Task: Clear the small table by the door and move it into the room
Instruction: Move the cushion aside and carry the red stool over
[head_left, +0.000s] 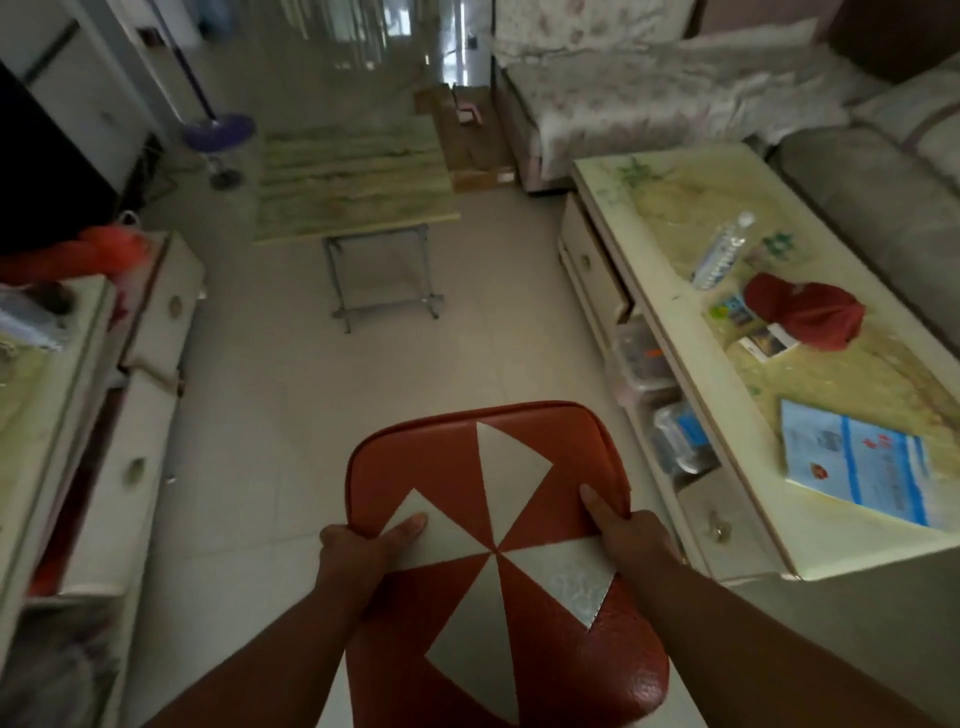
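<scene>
- Fingers first: both thumbs lie flat on the red-and-white top (498, 561), and the other fingers curl under its side edges out of sight, so each hand clamps an edge; the left hand (358, 558) takes the left edge, the right hand (636, 545) the right.
- Sofa (675, 104) fills the far right of the room, its cover draped loosely; it bounds the free floor on that side.
- Cabinet (727, 364) runs along the right with drawers facing the aisle, so the carried piece has to stay left of its corner.
- Folding table (353, 182) stands ahead on thin metal legs, mid-floor, partly blocking the straight path.
- Red-and-white top, most likely the small table being moved, sits low and close to the body, held level between both hands over bare floor, nothing lying on it; a two-sided hold probably keeps it from tipping.
- Mop (218, 130) leans at the far left, out of the way.
- Booklet (857, 473) lies flat at the cabinet's near end.
- Red cap (805, 312) rests just beside some cards.
- Bottle (722, 249) lies on its side near the cap, where it could roll.
</scene>
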